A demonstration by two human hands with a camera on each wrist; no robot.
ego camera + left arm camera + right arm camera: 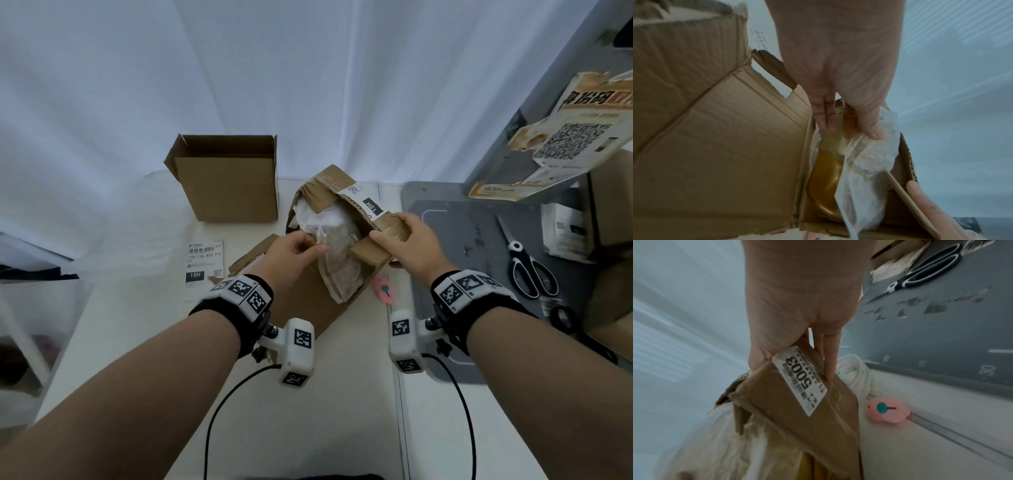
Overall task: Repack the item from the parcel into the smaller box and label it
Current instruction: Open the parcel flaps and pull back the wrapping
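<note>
Your head camera is looking forward and down from above, taking in the opened parcel (342, 236) at mid-frame, with both forearms reaching up toward it from the bottom edge. The smaller box (226, 178) is sitting behind and left of the parcel; the scissors (527, 263) are lying well to its right.

Your left wrist camera is peering along the palm, very close, straight into the parcel (725, 146).

Your right wrist camera is pressing in just as near on the parcel (797, 402) flap from its right side. It is sharing the scissors (925, 272) with the head view.
</note>
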